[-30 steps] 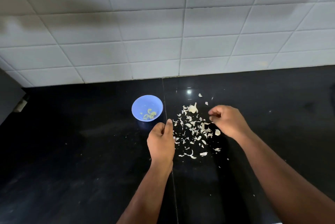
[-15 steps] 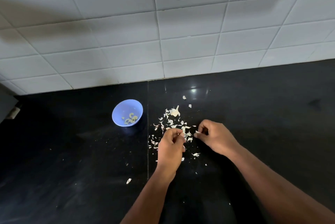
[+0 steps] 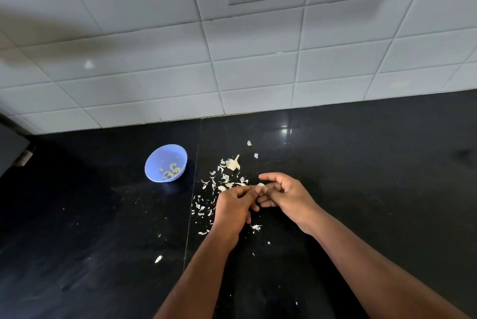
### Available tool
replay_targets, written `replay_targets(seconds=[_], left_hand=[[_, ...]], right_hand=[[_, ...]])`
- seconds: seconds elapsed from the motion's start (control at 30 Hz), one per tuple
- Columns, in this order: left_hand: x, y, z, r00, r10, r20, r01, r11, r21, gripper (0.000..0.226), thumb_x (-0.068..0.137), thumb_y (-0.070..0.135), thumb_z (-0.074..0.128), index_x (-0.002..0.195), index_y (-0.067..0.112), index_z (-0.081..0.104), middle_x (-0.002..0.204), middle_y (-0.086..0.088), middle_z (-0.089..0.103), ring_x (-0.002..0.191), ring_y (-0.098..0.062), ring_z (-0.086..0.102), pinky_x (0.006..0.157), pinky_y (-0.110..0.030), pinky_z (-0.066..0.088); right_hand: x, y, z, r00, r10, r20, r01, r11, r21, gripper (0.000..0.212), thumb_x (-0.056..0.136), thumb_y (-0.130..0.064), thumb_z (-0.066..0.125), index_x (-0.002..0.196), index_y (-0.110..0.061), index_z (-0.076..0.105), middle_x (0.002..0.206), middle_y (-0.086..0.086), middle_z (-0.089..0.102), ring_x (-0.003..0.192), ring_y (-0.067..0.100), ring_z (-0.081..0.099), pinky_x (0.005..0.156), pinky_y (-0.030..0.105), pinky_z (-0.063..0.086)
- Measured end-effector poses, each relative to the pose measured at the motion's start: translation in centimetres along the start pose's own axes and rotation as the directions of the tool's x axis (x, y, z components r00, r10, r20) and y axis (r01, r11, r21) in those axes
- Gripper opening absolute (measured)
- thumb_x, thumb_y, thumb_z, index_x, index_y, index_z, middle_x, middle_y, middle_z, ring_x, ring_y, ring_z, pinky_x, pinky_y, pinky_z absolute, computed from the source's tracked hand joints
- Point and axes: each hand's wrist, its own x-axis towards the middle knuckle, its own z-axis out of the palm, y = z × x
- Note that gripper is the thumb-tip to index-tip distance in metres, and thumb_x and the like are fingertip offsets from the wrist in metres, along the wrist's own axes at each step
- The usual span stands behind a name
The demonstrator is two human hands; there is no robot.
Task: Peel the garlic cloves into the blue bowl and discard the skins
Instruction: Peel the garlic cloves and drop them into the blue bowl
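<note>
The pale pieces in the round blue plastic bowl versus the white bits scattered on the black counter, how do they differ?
The pale yellowish pieces lie gathered inside the round blue plastic bowl; the white papery bits lie spread loose over the black counter. The bowl's pieces look plump and curved; the counter's look thin and flaky. Both are small and light-coloured.

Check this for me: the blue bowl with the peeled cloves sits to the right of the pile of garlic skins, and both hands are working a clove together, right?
Not quite. The head view shows the blue bowl to the left of the garlic skins, not the right. The rest holds: peeled cloves lie in it, and the left hand and right hand meet on one clove.
</note>
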Motion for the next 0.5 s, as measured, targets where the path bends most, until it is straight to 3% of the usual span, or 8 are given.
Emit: replay_targets(seconds=[0.13,0.27,0.4,0.5], left_hand=[[0.3,0.1,0.1,0.999,-0.023,-0.023,0.022,0.998,-0.053,0.012,0.096,0.021,0.078,0.099,0.01,0.082,0.07,-0.005,0.073,0.045,-0.01,0.046,0.039,-0.02,0.035],[0.3,-0.4,0.8,0.993,-0.028,-0.115,0.017,0.995,-0.097,0.011,0.096,0.018,0.078,0.102,0.008,0.077,0.071,-0.004,0.073,0.042,-0.01,0.042,0.038,-0.022,0.035],[0.1,-0.7,1.0,0.989,0.0,-0.147,-0.022,0.989,-0.15,0.011,0.096,0.014,0.078,0.104,0.007,0.075,0.08,-0.011,0.079,0.043,-0.009,0.054,0.039,-0.022,0.038],[-0.1,-1.0,1.0,0.984,0.034,-0.177,-0.058,0.989,-0.133,0.009,0.098,0.017,0.076,0.104,0.01,0.074,0.079,-0.009,0.079,0.045,-0.011,0.052,0.042,-0.024,0.041]], right_hand=[[0.3,0.2,0.1,1.0,0.004,0.028,-0.004,1.0,0.004,0.022,0.102,-0.004,0.064,0.121,-0.011,0.07,0.1,0.011,0.08,0.094,0.028,0.079,0.089,0.034,0.063],[0.5,0.4,0.9,0.999,-0.014,-0.029,0.013,0.999,-0.044,0.017,0.101,-0.006,0.067,0.112,-0.016,0.075,0.097,0.005,0.081,0.092,0.022,0.079,0.079,0.028,0.062],[0.7,0.8,1.7,0.995,-0.033,-0.09,0.027,0.997,-0.067,0.014,0.099,-0.003,0.066,0.104,-0.014,0.074,0.095,0.002,0.081,0.088,0.018,0.079,0.073,0.025,0.059],[0.9,0.7,1.8,0.992,-0.029,-0.121,0.022,0.998,-0.059,0.01,0.1,-0.009,0.069,0.105,-0.015,0.075,0.09,0.003,0.08,0.084,0.018,0.079,0.07,0.026,0.059]])
